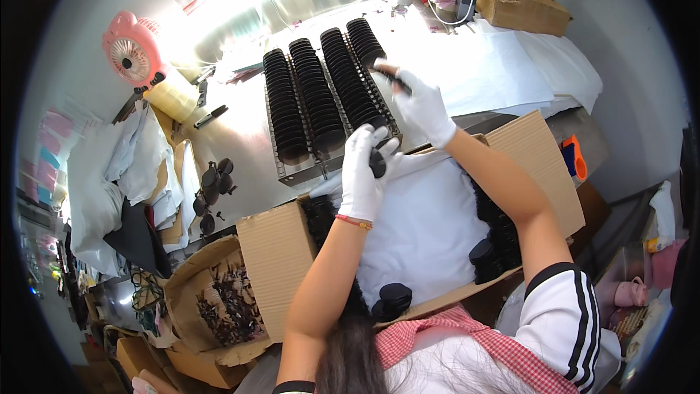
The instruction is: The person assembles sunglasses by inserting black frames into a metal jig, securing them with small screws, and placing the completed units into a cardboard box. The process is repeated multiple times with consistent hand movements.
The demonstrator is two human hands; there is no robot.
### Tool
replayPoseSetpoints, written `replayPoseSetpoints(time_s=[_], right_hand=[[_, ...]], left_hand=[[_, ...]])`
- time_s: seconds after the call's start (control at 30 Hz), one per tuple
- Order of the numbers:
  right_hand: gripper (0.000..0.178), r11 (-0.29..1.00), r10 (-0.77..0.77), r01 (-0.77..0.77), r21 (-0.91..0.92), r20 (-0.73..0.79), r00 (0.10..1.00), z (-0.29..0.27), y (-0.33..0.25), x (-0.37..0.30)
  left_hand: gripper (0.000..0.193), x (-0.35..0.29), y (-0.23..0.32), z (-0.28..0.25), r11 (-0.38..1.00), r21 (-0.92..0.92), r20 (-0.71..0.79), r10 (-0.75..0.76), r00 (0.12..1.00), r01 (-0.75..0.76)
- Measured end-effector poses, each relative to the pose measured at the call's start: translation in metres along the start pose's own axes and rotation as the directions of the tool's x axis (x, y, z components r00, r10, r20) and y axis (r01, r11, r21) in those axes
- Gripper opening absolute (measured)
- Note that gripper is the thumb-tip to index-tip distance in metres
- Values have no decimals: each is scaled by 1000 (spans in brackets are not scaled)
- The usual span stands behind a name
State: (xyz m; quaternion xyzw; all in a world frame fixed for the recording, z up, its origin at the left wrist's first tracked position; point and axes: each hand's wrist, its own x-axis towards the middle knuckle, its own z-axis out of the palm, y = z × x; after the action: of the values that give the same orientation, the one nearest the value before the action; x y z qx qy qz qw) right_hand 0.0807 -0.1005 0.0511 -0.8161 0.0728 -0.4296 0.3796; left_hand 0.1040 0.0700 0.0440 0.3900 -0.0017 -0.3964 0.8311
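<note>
My left hand [362,175], in a white glove, is closed around dark round lenses [377,163] just off the front right corner of a metal rack [302,173]. Long rows of upright dark lenses [292,124] fill that rack. At the near end of its shorter, rightmost row, my gloved right hand [425,108] pinches a dark lens [397,82], seen nearly edge-on. Below both hands lies an open cardboard box [273,248] with a white sheet [423,226] inside. Small stacks of dark lenses [394,299] rest on the sheet, and more line the box's sides.
Several loose dark lenses [211,182] and a black marker [211,117] lie left of the rack. A pink fan [131,51] stands at the far left. White cloths [503,66] cover the bench's right side, before a cardboard box [525,7]. A scrap-filled carton [186,314] sits lower left.
</note>
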Motion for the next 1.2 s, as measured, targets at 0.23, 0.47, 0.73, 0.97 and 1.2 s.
replayPoseSetpoints(time_s=[0.23, 0.47, 0.73, 0.97, 1.2], right_hand=[[34, 978, -203, 208, 28, 377, 904, -21, -28, -4], [63, 956, 281, -263, -129, 140, 950, 15, 90, 91], [60, 957, 220, -291, -1, 658, 720, 24, 100, 117], [53, 973, -108, 160, -166, 284, 953, 60, 117, 71], [30, 844, -404, 410, -344, 94, 910, 39, 89, 75]], left_hand=[[20, -15, 8, 11, 922, -307, 58, -230, 971, 237], [22, 22, -22, -13, 745, 611, 102, 261, 960, -267], [28, 44, -17, -35, 545, 794, 220, 152, 964, -268], [29, 41, -6, -29, 542, 798, 237, 119, 964, -263], [24, 30, -4, -24, 730, 669, 131, 68, 989, -139]])
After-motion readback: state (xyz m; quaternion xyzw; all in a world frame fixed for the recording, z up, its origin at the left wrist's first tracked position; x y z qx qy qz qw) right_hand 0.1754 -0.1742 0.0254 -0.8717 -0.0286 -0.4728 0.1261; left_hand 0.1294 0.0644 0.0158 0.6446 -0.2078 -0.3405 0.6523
